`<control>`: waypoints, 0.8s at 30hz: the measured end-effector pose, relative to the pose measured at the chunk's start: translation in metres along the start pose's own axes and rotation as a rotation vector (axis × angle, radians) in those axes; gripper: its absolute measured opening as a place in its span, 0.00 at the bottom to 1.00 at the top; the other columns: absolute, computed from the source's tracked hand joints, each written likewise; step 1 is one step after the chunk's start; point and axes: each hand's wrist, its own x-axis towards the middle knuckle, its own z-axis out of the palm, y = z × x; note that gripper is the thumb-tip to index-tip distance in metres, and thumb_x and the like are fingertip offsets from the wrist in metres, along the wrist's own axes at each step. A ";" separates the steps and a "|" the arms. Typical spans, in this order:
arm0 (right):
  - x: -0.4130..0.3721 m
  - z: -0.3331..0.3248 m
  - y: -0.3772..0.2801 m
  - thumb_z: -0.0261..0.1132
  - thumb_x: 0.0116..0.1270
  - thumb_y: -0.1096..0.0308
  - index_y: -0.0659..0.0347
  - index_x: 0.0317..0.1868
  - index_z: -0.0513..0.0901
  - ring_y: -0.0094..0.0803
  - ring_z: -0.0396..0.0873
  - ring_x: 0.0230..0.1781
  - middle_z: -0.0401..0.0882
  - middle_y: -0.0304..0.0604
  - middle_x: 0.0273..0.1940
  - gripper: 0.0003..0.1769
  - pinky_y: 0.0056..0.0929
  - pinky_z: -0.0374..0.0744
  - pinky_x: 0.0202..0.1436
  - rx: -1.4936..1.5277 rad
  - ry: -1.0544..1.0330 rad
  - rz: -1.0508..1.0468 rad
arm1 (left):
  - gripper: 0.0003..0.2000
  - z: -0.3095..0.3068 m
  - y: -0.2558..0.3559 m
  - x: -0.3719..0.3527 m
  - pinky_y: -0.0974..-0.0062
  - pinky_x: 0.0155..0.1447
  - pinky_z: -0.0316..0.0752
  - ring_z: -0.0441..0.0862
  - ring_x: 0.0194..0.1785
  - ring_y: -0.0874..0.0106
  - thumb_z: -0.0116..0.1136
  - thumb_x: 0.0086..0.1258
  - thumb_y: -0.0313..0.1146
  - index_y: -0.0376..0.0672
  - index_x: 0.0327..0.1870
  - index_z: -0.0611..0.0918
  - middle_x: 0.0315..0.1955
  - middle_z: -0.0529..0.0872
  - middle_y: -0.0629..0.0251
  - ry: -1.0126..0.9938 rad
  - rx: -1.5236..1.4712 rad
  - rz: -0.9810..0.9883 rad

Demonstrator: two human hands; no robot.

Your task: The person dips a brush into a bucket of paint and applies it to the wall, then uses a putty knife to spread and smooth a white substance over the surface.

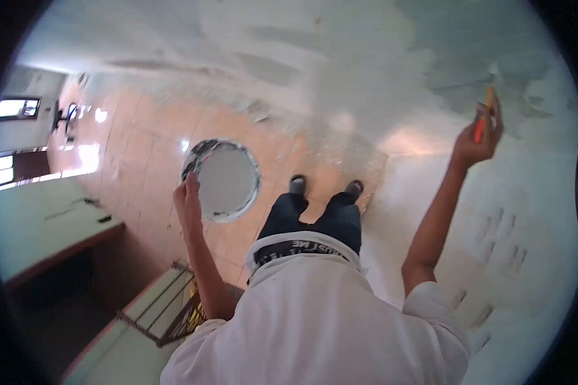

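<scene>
My right hand (478, 138), raised at the upper right, is closed around an orange-and-yellow handled tool (480, 128) held close to the patchy wall (379, 70). Where the tool's tip meets or nears the wall is too small to tell. On the left, my left hand (188, 197) is closed, with its fingertips near the dark-smeared rim of a round tub (226, 183) of smooth pale material. Whatever those fingers hold is too small to make out.
The tub stands on tan floor tiles (141, 138), left of my feet. A metal rack (154, 308) rests on a pale green surface at the lower left. Another pale green counter (51, 218) lies beyond it. Debris lines the wall's foot.
</scene>
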 end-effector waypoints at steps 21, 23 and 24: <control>-0.001 0.004 0.006 0.69 0.74 0.79 0.53 0.60 0.91 0.49 0.78 0.72 0.79 0.47 0.73 0.18 0.48 0.80 0.74 -0.008 -0.109 -0.017 | 0.28 -0.005 -0.001 -0.001 0.70 0.33 0.53 0.58 0.29 0.81 0.54 0.87 0.50 0.41 0.24 0.68 0.22 0.64 0.77 -0.069 -0.186 -0.047; -0.042 0.020 -0.003 0.69 0.71 0.79 0.52 0.63 0.90 0.51 0.76 0.74 0.78 0.51 0.73 0.22 0.48 0.77 0.76 -0.039 -0.279 -0.048 | 0.28 -0.007 0.017 -0.005 0.70 0.33 0.53 0.58 0.29 0.80 0.54 0.87 0.51 0.42 0.24 0.68 0.22 0.63 0.77 -0.067 -0.068 -0.041; -0.071 0.024 -0.013 0.68 0.69 0.82 0.50 0.60 0.91 0.50 0.77 0.73 0.79 0.49 0.73 0.23 0.47 0.79 0.75 0.003 -0.368 0.037 | 0.28 -0.007 0.021 -0.007 0.70 0.33 0.53 0.58 0.29 0.80 0.54 0.87 0.51 0.42 0.24 0.68 0.22 0.63 0.77 -0.084 -0.089 -0.026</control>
